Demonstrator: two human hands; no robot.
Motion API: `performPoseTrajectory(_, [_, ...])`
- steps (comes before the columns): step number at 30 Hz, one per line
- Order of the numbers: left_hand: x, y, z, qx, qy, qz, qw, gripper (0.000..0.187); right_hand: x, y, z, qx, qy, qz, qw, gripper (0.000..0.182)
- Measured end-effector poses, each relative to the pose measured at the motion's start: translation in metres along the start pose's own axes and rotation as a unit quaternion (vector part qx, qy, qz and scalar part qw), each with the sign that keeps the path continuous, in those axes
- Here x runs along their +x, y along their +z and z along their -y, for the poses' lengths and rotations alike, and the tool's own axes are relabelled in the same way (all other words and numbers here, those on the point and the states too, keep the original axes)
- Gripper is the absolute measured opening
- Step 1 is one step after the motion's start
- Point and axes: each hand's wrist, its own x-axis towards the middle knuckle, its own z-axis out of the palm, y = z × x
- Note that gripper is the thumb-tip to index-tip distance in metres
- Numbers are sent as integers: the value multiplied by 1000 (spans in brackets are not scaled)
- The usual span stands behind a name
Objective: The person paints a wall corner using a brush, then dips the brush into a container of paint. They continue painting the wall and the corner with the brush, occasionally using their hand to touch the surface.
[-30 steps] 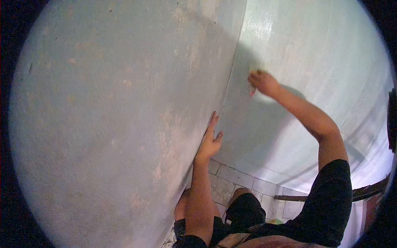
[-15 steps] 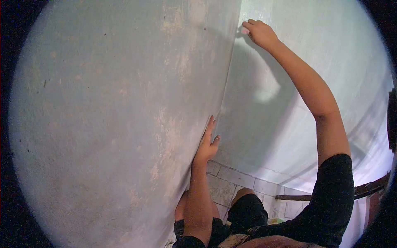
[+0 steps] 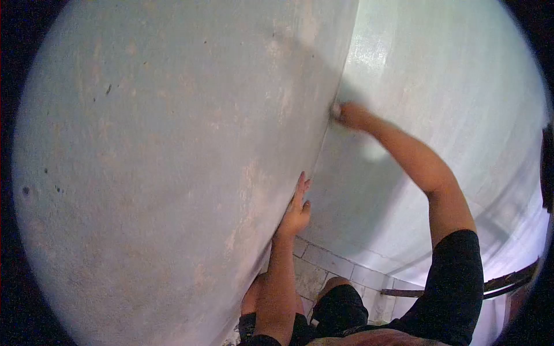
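My right hand point(image 3: 353, 116) is closed and smeared by motion, at the corner where the left wall point(image 3: 173, 144) meets the lighter right wall point(image 3: 444, 104). A small pale thing point(image 3: 335, 111) shows at its fingertips, too blurred to name. Lower down, my left hand point(image 3: 297, 216) lies against the left wall close to the same corner, its fingers stretched upward and the thumb apart. No object shows in it. The left wall is grey-green with worn, pinkish patches and a few dark specks. The right wall looks smooth, with a bright glossy spot higher up.
Below my hands, white tiles point(image 3: 326, 260) with dark joints run along the wall's foot. A dark curved bar point(image 3: 404, 293) juts in at the lower right, near my right sleeve. My knees point(image 3: 337, 282) are close to the walls.
My right hand has moved down along the corner line, its elbow lower too. My left hand stays against the wall, and the view has shifted slightly.
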Motion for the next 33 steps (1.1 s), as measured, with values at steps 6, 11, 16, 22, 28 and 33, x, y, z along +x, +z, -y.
performPoseTrajectory(6, [2,5,9,-54,-17,0,998,77,37,-104,-28,-70,-40,-79,994,39])
performPoseTrajectory(11, [1,4,7,-34,-14,4,999,77,33,-108,-15,-100,-33,-223,969,32])
performPoseTrajectory(16, [2,6,21,-21,-4,4,1000,77,17,-73,-12,-214,-138,-311,916,23])
performPoseTrajectory(22, [2,4,14,-30,0,-4,1000,76,-40,57,-11,-281,-279,-196,897,25])
performPoseTrajectory(28, [-1,5,18,-50,-7,-9,999,73,-37,59,10,2,-257,97,962,27])
performPoseTrajectory(33, [7,9,35,-2,45,-4,999,72,30,-29,-41,-28,-58,-117,991,37])
